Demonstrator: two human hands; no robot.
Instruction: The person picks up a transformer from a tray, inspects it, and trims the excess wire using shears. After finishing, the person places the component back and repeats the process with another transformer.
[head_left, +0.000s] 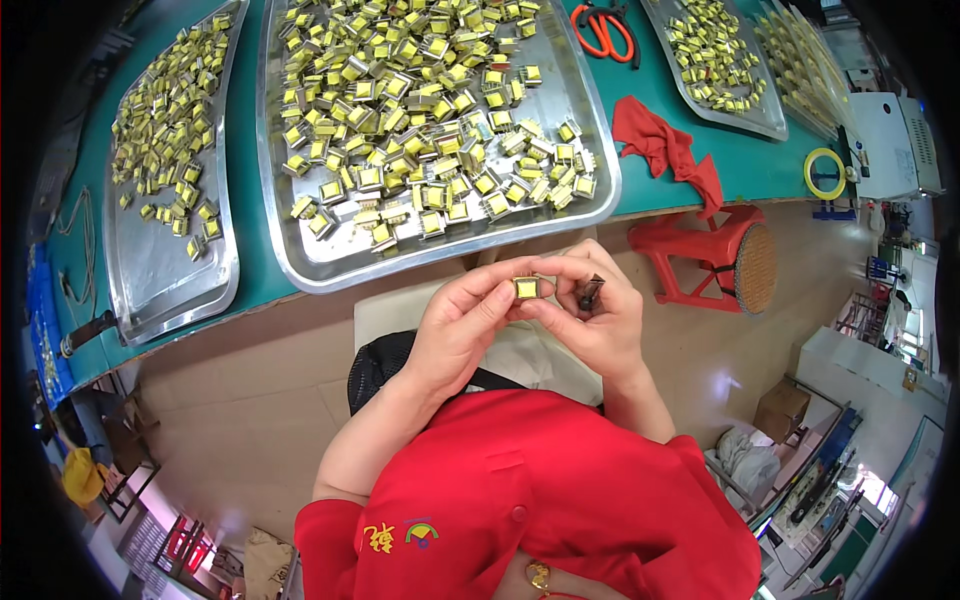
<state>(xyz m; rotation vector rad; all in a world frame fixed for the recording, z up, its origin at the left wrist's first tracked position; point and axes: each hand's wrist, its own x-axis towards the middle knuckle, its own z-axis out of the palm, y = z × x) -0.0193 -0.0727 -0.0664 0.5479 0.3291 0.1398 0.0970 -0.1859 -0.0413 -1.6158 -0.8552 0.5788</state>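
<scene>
A yellow part (pixel 527 288) is held up between both hands, in front of the near rim of the large tray (pixel 570 95) and above the lap. Its left end is pinched by the thumb and index finger of the left hand (pixel 450 330), the wrist being angled inward and the forearm slanted up from the lower left. Its right end is pinched by the thumb and index finger of the right hand (pixel 602 315), whose knuckles are raised and whose other fingers are curled; a dark tool (pixel 590 292) is tucked within them, its exact grip partly hidden. Both elbows are bent, with the hands nearly meeting at the fingertips. Many similar parts (pixel 400 110) are heaped in the tray, which is set on the green bench (pixel 650 85).
</scene>
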